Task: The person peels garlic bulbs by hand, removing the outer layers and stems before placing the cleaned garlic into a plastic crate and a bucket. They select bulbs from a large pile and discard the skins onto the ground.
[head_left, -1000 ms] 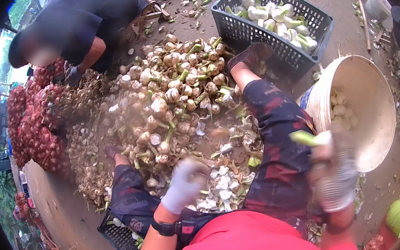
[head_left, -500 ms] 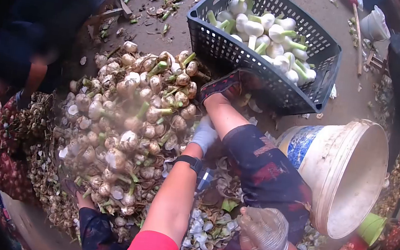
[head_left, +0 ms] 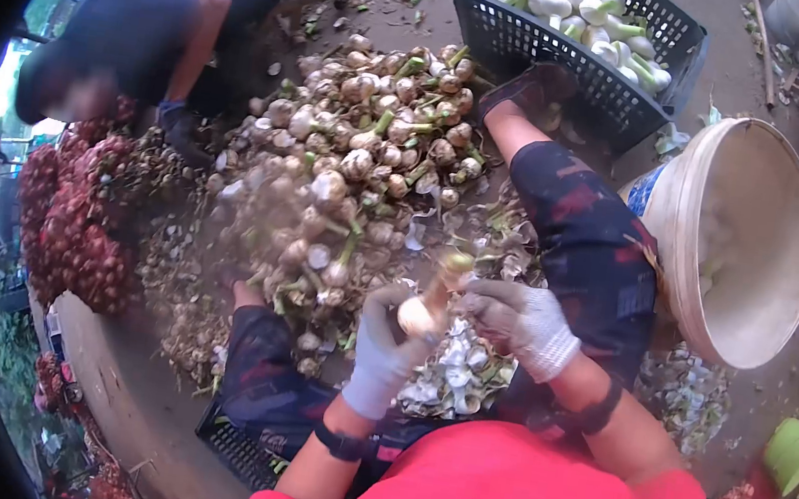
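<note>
Gloved in white, my left hand (head_left: 378,353) is wrapped round a garlic bulb (head_left: 419,317) with its stem pointing up and away from me. My right hand (head_left: 522,328), also gloved, has its fingers pinched together at the side of that bulb's stem; motion blurs the fingertips. Beyond both hands lies a big heap of unpeeled garlic (head_left: 355,163) with soil-stained skins and cut stems. Loose white garlic peelings (head_left: 459,373) lie below my hands, between my legs.
A black plastic crate (head_left: 539,36) of clean white garlic stands at the far side. Right of my leg, a large white bucket (head_left: 689,237) lies tipped. A co-worker (head_left: 169,7) bends over at the left, beside red net sacks (head_left: 76,217). A green tub (head_left: 789,454) sits at the right.
My left hand has come back from the heap's edge with a garlic bulb. My right hand has moved up to meet it. The view has shifted, and the co-worker's hand shows at the heap.
</note>
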Tool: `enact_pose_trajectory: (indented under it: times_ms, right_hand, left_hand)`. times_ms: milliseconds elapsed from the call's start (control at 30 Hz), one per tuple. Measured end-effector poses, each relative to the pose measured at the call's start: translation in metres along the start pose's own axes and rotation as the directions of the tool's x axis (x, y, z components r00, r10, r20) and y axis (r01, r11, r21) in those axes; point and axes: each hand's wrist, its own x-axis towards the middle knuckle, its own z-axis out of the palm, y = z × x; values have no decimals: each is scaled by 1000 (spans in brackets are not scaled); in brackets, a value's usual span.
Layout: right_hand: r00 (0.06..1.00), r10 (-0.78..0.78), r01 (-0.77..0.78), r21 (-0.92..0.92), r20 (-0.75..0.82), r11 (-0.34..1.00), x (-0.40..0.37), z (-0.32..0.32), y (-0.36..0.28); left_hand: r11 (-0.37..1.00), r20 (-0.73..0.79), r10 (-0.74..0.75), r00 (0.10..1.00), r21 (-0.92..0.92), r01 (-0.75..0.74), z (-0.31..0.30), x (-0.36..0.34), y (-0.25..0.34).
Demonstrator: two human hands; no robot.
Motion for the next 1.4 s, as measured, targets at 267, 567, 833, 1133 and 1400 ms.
enact_pose_trajectory:
  times_ms: [267,567,833,1133,1400]
  right_hand:
    - [954,-294,298,-120,50,947,-44,54,35]
    - [986,-99,132,-272,134,953,-90,65,25]
    - [941,40,-235,562,336,793,-90,43,39]
    - [903,151,-404,675,402,618,-85,32,63]
    - [929,-55,89,-78,366,993,-81,31,29]
  left_hand:
    - [625,27,583,812,623,-470,-3,-81,34]
    - [555,180,605,775,603,-573,-18,-116,37]
    - [895,273,-22,962,-424,141,-9,-114,4]
    - [703,549,116,827,-634,322,9,-99,22]
    - [517,445,538,716,497,-697,-9,-71,13]
